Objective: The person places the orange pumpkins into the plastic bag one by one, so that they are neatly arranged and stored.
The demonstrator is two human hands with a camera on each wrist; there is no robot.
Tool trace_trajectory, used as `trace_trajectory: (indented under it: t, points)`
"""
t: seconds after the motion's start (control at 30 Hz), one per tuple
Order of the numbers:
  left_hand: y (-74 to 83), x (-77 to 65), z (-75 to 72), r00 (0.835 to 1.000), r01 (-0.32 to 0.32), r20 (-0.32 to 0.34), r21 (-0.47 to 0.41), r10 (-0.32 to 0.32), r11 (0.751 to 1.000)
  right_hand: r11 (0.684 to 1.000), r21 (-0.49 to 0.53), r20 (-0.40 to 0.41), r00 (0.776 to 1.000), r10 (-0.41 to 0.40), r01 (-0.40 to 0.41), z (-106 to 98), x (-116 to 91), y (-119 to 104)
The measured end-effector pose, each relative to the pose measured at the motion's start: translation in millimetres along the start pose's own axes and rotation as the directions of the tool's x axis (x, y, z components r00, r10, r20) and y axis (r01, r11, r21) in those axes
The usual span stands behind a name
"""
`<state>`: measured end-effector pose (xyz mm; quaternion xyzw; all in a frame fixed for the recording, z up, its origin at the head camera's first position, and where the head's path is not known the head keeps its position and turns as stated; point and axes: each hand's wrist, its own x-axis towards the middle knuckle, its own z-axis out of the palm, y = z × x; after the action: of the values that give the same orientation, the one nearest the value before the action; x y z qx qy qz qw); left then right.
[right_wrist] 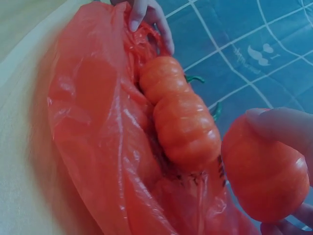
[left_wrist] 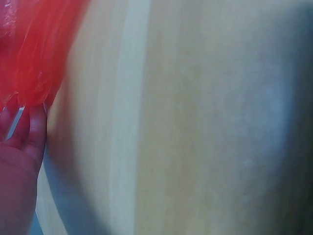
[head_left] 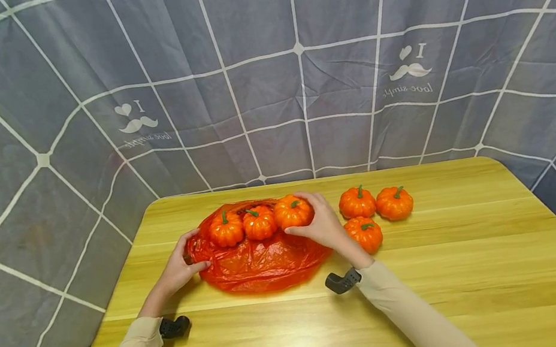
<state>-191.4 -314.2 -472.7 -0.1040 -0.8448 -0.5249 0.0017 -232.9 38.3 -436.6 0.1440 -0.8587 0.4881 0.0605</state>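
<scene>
Mid-frame, the pumpkin (head_left: 292,212) pinched by the right grip (head_left: 323,224) is best lowered gently, with the bag (head_left: 262,266), seemingly pinched by the left grip (head_left: 177,269), kept steady

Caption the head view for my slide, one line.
The left hand grips a red bag; the right hand holds a pumpkin beside two others, with three more pumpkins on the table.

The left hand (head_left: 178,269) grips a crumpled red bag (head_left: 265,263) by its left end. Two upright orange pumpkins (head_left: 227,230) sit along its far side, the right hand (head_left: 323,224) holds a third pumpkin (head_left: 291,212) there, and I count three more pumpkins (head_left: 357,204) to its right.
</scene>
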Motion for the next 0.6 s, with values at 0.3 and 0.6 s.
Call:
trace_trajectory:
  t: [0.3,0.6]
  points:
    - [-0.1,0.1,0.0,1.0,0.003,0.004,-0.011,-0.003,1.0,0.998,-0.06,0.005,1.0,-0.014,0.014,8,5,7]
    - [-0.3,0.4,-0.8,1.0,-0.002,0.009,-0.028,0.002,1.0,0.996,-0.089,0.014,1.0,0.021,-0.019,12,8,17]
